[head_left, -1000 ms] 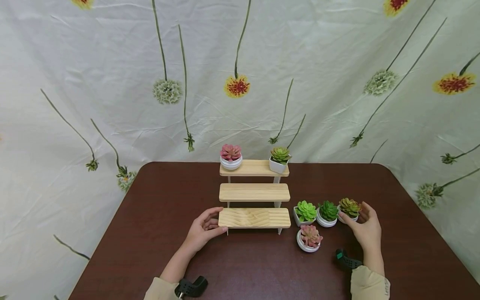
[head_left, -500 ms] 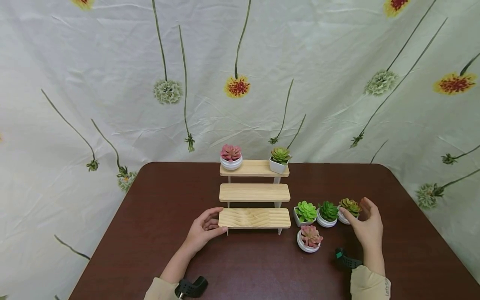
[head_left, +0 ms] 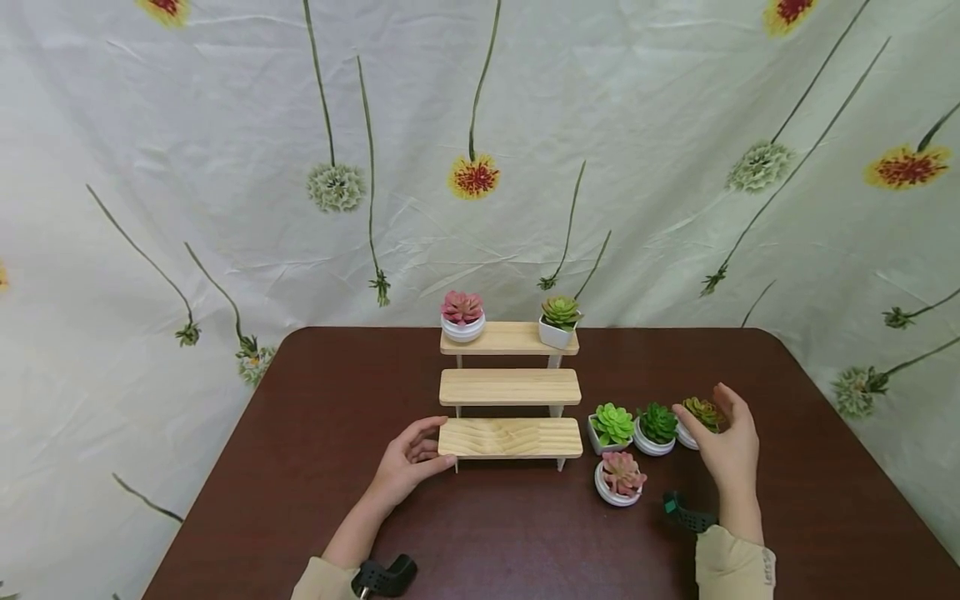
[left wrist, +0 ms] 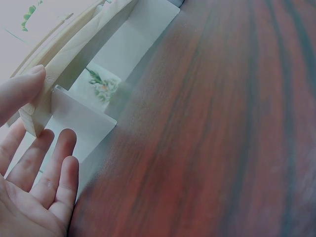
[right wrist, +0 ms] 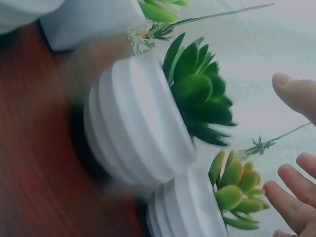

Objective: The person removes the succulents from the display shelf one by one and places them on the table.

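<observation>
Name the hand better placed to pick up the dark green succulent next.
Probably the right hand: its spread fingers hold nothing, close to the dark green succulent. The left hand is farther off, gripping the bottom shelf at its left end.

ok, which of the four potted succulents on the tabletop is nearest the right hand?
The rightmost, yellow-green succulent: the right hand is just beside it; the dark green succulent, next closest, stands to its left.
</observation>
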`<state>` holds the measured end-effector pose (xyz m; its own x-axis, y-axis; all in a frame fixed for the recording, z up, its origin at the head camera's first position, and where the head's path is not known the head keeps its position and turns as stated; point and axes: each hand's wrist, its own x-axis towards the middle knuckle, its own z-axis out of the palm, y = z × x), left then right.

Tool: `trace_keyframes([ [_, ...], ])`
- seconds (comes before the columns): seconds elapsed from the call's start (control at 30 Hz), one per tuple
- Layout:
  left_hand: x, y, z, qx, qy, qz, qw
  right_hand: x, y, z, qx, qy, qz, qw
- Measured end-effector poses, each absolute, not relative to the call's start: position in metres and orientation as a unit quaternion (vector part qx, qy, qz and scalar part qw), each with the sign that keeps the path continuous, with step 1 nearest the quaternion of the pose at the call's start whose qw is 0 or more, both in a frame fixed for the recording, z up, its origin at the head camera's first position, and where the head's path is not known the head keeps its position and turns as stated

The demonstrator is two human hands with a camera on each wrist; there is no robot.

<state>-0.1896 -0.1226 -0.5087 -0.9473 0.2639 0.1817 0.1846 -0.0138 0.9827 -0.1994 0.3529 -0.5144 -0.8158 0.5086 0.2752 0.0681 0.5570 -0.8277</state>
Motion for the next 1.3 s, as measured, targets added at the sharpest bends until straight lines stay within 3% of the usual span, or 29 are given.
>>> trace_keyframes([
  [0.37,-0.189,-0.123,-0.509,0.157,0.703,0.693,0.026,-0.179,0.303,-0.437,-0.154,-0.830,0.484,0.231],
  [0.6,-0.190,-0.123,-0.509,0.160,0.703,0.692,0.025,-0.200,0.308,-0.454,-0.116,-0.831,0.487,0.242],
  [0.87,-0.190,-0.121,-0.509,0.155,0.705,0.692,0.025,-0.198,0.277,-0.412,-0.092,-0.823,0.518,0.214],
  [1.3,-0.188,-0.120,-0.508,0.143,0.708,0.691,0.023,-0.210,0.258,-0.391,-0.042,-0.804,0.567,0.175],
])
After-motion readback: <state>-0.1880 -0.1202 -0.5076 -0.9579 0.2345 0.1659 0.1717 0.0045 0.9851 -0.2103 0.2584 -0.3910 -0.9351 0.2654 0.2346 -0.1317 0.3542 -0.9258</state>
